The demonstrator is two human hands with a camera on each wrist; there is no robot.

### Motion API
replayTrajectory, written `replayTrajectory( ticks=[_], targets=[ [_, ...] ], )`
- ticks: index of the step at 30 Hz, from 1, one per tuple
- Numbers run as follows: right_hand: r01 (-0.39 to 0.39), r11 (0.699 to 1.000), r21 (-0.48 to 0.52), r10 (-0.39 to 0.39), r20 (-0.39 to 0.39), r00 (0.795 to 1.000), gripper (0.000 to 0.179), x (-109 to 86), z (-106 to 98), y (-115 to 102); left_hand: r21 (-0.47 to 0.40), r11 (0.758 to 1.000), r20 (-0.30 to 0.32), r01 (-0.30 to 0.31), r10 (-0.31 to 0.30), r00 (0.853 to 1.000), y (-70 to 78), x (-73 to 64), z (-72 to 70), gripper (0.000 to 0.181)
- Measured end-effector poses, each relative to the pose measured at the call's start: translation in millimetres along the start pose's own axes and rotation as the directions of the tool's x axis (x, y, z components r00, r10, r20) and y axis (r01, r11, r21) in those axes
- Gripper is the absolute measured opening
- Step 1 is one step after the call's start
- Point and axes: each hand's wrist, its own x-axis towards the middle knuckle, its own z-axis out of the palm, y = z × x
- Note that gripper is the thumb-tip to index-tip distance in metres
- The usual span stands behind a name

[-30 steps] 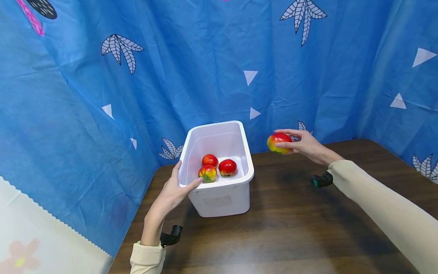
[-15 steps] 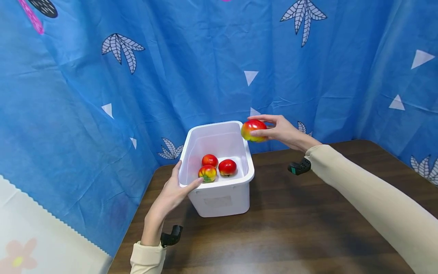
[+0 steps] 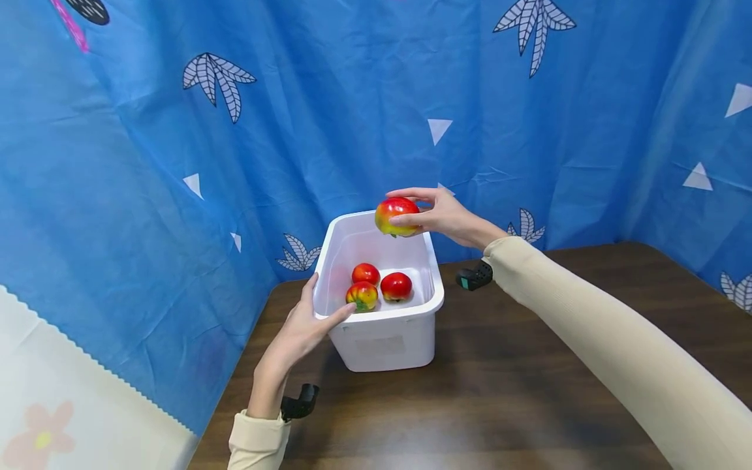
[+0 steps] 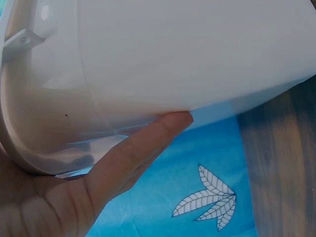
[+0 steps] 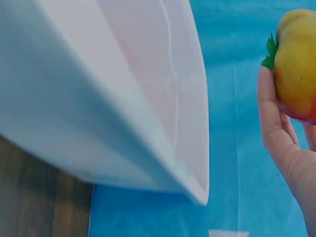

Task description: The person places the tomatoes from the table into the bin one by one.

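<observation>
My right hand (image 3: 443,214) holds a red-and-yellow tomato (image 3: 395,215) between thumb and fingers, above the far right part of a white plastic bin (image 3: 382,343). Green leaves show on the yellow underside of this tomato (image 5: 296,69) in the right wrist view. Inside the bin lie a red tomato (image 3: 365,273), another red tomato (image 3: 396,286) and a red-yellow tomato (image 3: 361,296), grouped toward its near end. My left hand (image 3: 299,333) grips the bin's near left corner, thumb over the rim. In the left wrist view its fingers (image 4: 148,140) lie along the bin's outer wall.
The bin stands on a dark brown wooden table (image 3: 505,391). A blue patterned curtain (image 3: 364,98) hangs close behind it and along the sides. A pale cloth with a flower print (image 3: 70,391) lies at the lower left. Dark cameras (image 3: 474,275) sit on both wrists.
My right hand has carried the tomato leftward and slightly up, from beside the bin to above it. The left hand keeps its place on the bin. The head view has shifted slightly.
</observation>
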Motion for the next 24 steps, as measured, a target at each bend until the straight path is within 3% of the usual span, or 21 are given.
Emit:
replayTrajectory(
  ticks=[12,24],
  targets=[
    [0.028,0.994,0.106,-0.029,0.007,1.000,0.058,20.8,35,1,0.003,1.000,-0.004,-0.009,0.009,1.000,0.3,0.4,0.7,0.109],
    [0.018,0.995,0.100,-0.018,0.004,1.000,0.059,24.4,39,9,-0.005,1.000,0.001,-0.003,0.003,1.000,0.8,4.2,0.7,0.108]
  ],
)
